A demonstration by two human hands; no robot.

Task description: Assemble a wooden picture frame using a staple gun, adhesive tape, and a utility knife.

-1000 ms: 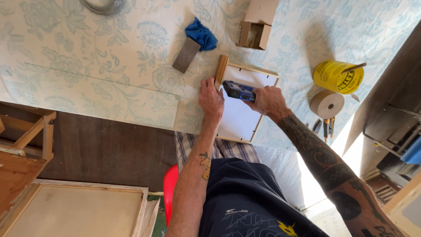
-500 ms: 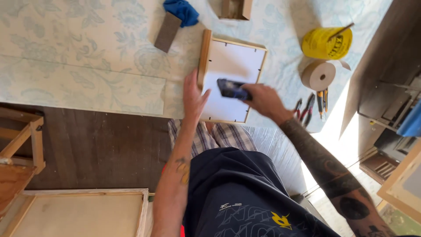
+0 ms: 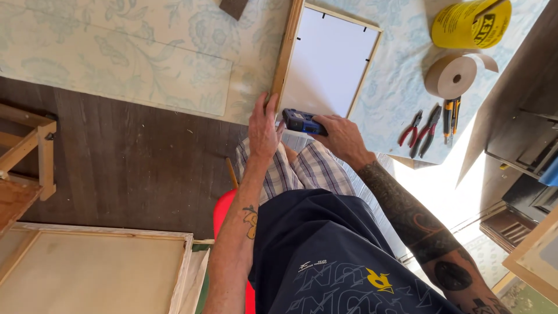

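Observation:
A wooden frame (image 3: 286,55) with a white backing board lies on the patterned table cover. My left hand (image 3: 263,129) rests flat on the frame's near corner, fingers spread. In my right hand (image 3: 342,137) I grip a blue and black staple gun (image 3: 301,122), its nose at the frame's near edge. Both hands are over my lap at the table's edge.
A yellow tub (image 3: 469,23) and a roll of brown paper tape (image 3: 453,75) sit at the right of the table, with red pliers (image 3: 410,129), dark pliers (image 3: 427,129) and a utility knife (image 3: 451,116) near them. A stretched canvas (image 3: 93,270) and wooden frames (image 3: 26,151) lie on the floor at left.
The view has shifted down and closer, so the frame sits higher. Both hands have pulled back toward the frame's near edge, the staple gun coming with the right hand.

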